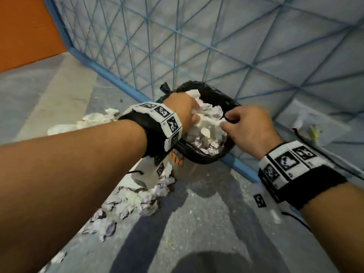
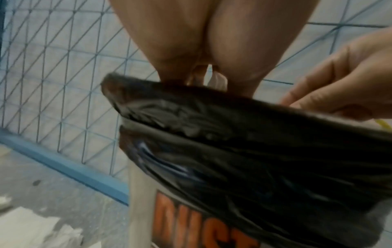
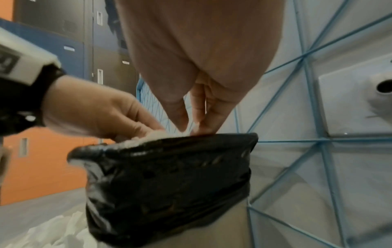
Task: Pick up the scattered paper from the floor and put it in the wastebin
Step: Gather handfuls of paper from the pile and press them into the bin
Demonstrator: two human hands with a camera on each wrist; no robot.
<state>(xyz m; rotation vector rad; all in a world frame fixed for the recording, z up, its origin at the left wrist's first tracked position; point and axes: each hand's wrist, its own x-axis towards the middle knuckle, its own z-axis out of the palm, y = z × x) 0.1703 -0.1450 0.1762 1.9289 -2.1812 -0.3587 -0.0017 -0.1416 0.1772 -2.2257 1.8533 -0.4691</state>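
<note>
The wastebin (image 1: 216, 93) stands against the mesh fence, lined with a black bag (image 2: 233, 134) and filled with crumpled white paper (image 1: 208, 133). My left hand (image 1: 188, 111) reaches down into the bin from the left. Its fingers are curled in a wad of paper (image 2: 218, 80), with the fingertips hidden. At the bin's right edge my right hand (image 1: 229, 123) pinches the liner's rim (image 3: 212, 137) between thumb and fingers. Scattered paper (image 1: 128, 201) lies on the grey floor below my left forearm, and more paper (image 1: 88, 121) lies to the left by the fence.
A blue wire mesh fence (image 1: 177, 46) with a blue base rail (image 1: 110, 72) runs diagonally behind the bin. An orange wall (image 1: 25, 26) is at the far left. The bin's pale body carries orange letters (image 2: 191, 218). A white fixture (image 3: 360, 100) sits beyond the fence.
</note>
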